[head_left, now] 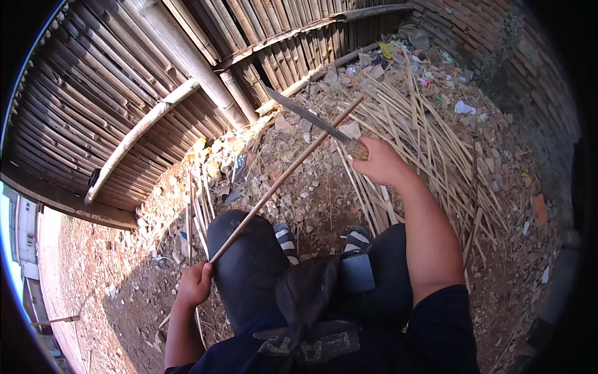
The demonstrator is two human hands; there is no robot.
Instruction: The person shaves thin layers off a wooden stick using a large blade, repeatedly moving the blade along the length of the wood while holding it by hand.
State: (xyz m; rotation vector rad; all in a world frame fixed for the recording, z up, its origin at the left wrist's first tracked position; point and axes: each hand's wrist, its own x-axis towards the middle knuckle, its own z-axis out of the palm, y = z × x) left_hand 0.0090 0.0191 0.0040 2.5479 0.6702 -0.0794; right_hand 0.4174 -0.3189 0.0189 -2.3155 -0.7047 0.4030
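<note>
My left hand [195,283] is closed around the near end of a long thin bamboo strip [274,186], beside my left knee. The strip slants up and away to the right, passing over that knee. In my right hand [380,162] is the wooden handle of a long-bladed knife [309,116], gripped in a closed fist. Its dark blade points to the far left and crosses the strip near the strip's far end. Whether the edge touches the strip I cannot tell.
Many split bamboo strips [430,143] lie heaped on the stony ground to the right. A bamboo-slat wall [81,106] leans at the far left, and a brick wall [479,31] stands at the far right. A dark flat rectangular object [356,274] rests against my right thigh.
</note>
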